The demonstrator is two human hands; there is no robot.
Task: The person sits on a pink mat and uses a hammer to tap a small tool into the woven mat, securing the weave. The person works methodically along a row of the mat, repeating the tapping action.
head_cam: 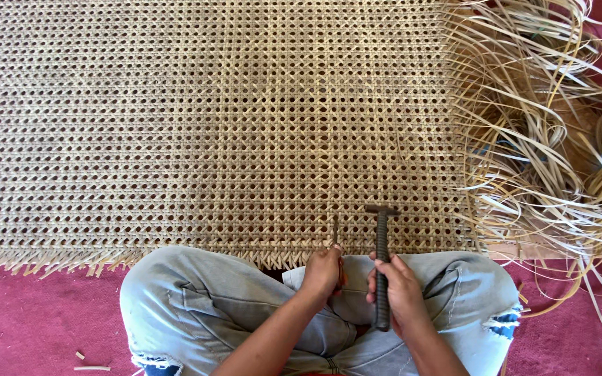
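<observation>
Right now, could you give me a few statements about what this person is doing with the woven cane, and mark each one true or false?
1. The right hand holds a dark ribbed metal tool upright. True.
2. The left hand lies flat and empty on the floor. False: it pinches a thin spike at the edge of the woven cane sheet.
3. Loose cane strips pile up to the right of the sheet. True.
4. The floor covering is green. False: it is dark pink.
5. The person wears light grey trousers. True.
</observation>
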